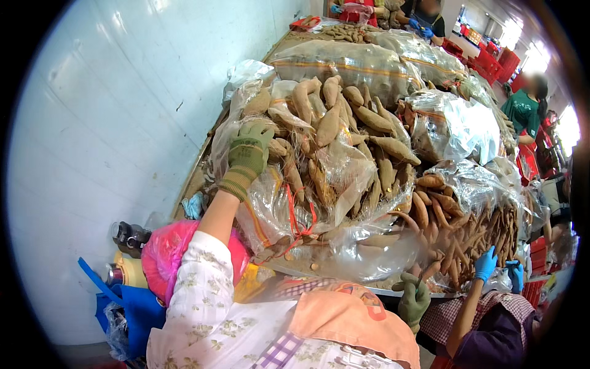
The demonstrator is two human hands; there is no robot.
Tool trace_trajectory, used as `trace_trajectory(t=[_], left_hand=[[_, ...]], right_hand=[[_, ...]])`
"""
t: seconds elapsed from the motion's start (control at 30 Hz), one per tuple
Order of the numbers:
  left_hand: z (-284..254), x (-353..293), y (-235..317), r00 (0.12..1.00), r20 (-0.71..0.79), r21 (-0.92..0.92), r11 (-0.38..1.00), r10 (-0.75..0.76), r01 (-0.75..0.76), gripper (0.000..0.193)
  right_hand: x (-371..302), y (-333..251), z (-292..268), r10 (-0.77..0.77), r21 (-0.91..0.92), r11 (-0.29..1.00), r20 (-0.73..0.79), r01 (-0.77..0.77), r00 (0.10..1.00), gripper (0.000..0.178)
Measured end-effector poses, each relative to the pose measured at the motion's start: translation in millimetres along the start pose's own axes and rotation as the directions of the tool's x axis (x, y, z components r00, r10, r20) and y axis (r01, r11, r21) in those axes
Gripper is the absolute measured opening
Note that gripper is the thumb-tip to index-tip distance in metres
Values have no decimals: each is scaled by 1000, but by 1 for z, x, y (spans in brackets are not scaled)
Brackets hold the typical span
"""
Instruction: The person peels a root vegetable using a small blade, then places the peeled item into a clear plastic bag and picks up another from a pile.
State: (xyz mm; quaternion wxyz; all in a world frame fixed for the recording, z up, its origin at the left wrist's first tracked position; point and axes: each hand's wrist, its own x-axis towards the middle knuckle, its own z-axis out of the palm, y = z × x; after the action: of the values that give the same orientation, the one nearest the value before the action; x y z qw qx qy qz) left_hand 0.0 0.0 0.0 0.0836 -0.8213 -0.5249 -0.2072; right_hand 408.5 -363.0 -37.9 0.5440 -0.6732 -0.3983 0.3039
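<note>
My left hand, in a green knit glove, reaches onto a large clear plastic bag at the table's left side. Its fingers curl over a fold of the plastic beside the sweet potatoes. The torn bag lies spread around a heap of long, dusty brown sweet potatoes. A red plastic tie hangs loose on its front. Low at the table's front edge is my right hand, gloved the same, with bent fingers. A thin dark thing shows at its fingertips, too small to name.
More filled plastic bags cover the table behind. Loose sweet potatoes lie at right, where a co-worker's blue-gloved hand reaches in. A white wall bounds the left. A pink bag and blue bag sit beside me.
</note>
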Motion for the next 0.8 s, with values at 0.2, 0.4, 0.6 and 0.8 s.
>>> trace_trajectory(t=[0.2,0.4,0.6,0.8], left_hand=[[-8,5,-24,999,-10,208,977,43,-40,43],[-52,-17,11,889,-458,-147,987,-9,-65,45],[-118,-25,40,883,-35,-999,23,-468,-28,53],[-139,-14,90,941,235,-824,-563,-243,61,59]], right_hand=[[10,9,8,14,52,999,-124,-8,992,20],[11,19,-11,54,108,994,-232,-29,971,21],[25,-4,-3,78,418,908,-102,-28,992,22],[45,-36,14,7,364,931,-50,11,999,28]])
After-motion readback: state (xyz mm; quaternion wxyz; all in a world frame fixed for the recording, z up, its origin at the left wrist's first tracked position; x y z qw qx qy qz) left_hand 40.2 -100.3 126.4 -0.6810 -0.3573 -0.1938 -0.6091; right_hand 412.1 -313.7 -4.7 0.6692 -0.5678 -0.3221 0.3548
